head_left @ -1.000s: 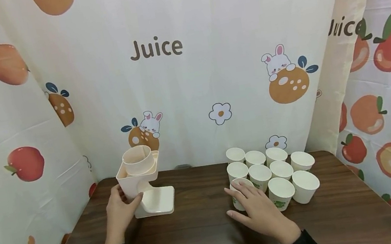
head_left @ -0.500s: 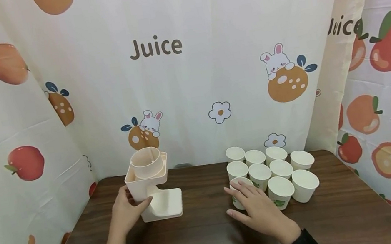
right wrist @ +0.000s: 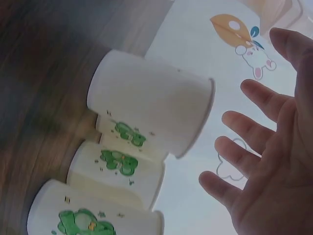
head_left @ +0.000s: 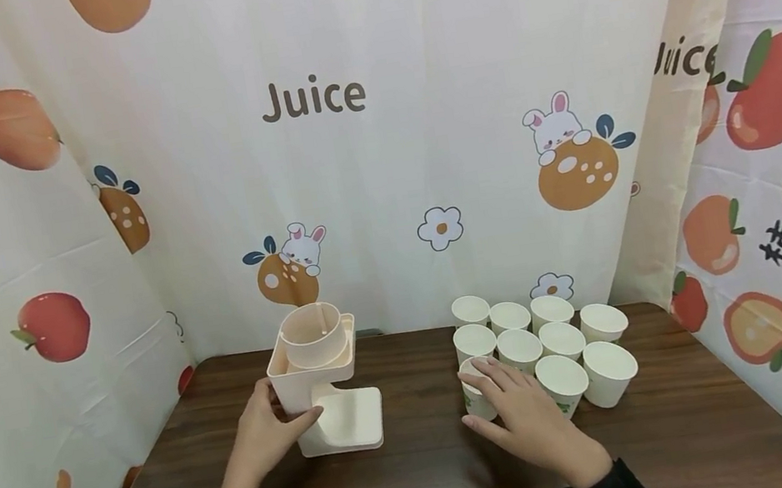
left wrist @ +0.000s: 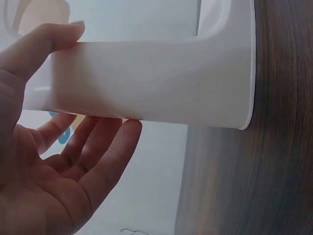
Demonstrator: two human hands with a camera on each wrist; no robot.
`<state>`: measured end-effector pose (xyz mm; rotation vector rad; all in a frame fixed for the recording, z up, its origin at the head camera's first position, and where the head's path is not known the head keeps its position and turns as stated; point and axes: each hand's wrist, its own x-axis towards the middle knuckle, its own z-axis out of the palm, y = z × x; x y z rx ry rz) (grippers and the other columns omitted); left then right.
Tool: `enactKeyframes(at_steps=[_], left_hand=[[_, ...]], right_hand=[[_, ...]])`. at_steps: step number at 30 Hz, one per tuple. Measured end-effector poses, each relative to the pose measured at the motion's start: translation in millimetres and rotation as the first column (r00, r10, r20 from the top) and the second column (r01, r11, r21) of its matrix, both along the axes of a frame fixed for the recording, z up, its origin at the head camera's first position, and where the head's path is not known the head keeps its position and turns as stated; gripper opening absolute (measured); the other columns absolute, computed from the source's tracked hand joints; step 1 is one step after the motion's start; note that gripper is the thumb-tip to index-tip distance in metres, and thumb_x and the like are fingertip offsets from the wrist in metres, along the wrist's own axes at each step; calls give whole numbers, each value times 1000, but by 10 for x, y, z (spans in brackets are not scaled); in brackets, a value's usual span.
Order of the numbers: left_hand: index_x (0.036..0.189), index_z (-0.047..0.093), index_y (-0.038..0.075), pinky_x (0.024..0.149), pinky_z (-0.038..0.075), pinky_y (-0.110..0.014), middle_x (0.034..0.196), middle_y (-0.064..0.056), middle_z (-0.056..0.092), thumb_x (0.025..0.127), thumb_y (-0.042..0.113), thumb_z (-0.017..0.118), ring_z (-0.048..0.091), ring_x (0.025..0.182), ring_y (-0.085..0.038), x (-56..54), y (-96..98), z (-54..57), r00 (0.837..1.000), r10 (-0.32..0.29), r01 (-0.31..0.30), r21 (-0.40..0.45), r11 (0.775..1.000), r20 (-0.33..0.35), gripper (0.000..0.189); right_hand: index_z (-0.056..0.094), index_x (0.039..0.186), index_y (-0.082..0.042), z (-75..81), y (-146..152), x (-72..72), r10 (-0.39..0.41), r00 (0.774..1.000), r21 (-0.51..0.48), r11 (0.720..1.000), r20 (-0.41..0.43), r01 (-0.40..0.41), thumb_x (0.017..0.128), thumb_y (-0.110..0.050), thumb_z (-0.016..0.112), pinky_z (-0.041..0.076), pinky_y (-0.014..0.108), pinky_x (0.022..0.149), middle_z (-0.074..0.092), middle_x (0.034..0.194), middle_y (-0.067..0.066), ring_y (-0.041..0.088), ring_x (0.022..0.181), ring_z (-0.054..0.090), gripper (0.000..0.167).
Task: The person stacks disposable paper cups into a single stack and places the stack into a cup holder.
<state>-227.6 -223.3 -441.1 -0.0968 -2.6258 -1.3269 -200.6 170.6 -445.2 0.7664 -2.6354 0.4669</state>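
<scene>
A cream plastic stand [head_left: 318,390] is on the left of the table, with a square base [head_left: 352,418], an upright column and a tray-like top. In that top sits a round cream cup-shaped part [head_left: 314,337]. My left hand [head_left: 268,435] grips the column [left wrist: 146,81], thumb on one side and fingers on the other. Several white paper cups [head_left: 561,377] stand upright in a group at the right; green cartoon prints [right wrist: 120,162] show on their sides. Over the nearest cups hovers my right hand [head_left: 531,421], fingers spread, apart from the cups in the right wrist view.
The dark wooden table [head_left: 425,475] extends between the stand and the cups. A white fruit-print curtain [head_left: 366,180] hangs behind its back edge, with more printed cloth [head_left: 777,237] along the right and left sides.
My left hand has slid the stand to the right and nearer to me, with its round part still in the top. The right hand has shifted only slightly; the cups have stayed put.
</scene>
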Motion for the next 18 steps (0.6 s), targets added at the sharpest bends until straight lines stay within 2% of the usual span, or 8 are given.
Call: enactKeyframes(at_steps=[10,18], left_hand=[[134,40,-1,84,54,-46,119,-19,58,80,35,87,60,106,-32,22,34,9,1000,-27,27,-4,1000,10,80],[134,40,-2,86,54,-47,122,-20,57,80,33,87,60,110,-33,48,61,34,999,-50,50,7,999,9,81]], right_hand=[[55,144,-15,45,146,4,-61,998,-14,998,-31,60,93,-45,70,36,63,101,48,149,14,39,139,39,60],[55,144,-14,69,268,-18,-79,996,-8,997,-47,79,94,-44,68,37,64,101,49,148,15,40,138,40,60]])
